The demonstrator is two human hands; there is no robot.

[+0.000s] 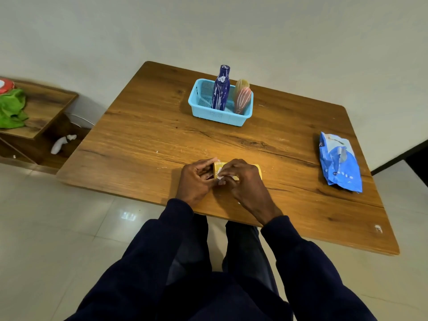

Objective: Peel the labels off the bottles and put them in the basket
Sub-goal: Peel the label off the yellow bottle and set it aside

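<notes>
A yellow bottle (218, 166) lies on its side near the table's front edge, mostly hidden under my hands. My left hand (196, 179) grips its left end. My right hand (243, 179) lies over the bottle's body, and its fingers pinch a whitish scrap of label (220, 176). At the back of the table stands a light blue basket (220, 117). Upright in it are a dark blue bottle (221, 89), a pink bottle (242, 99) and a yellowish bottle (242, 84) behind the pink one.
A blue and white plastic packet (339, 162) lies at the right of the wooden table (150, 140). Left of the table stands a low wooden shelf (44, 107) with a green cloth (11, 110). Tiled floor lies below.
</notes>
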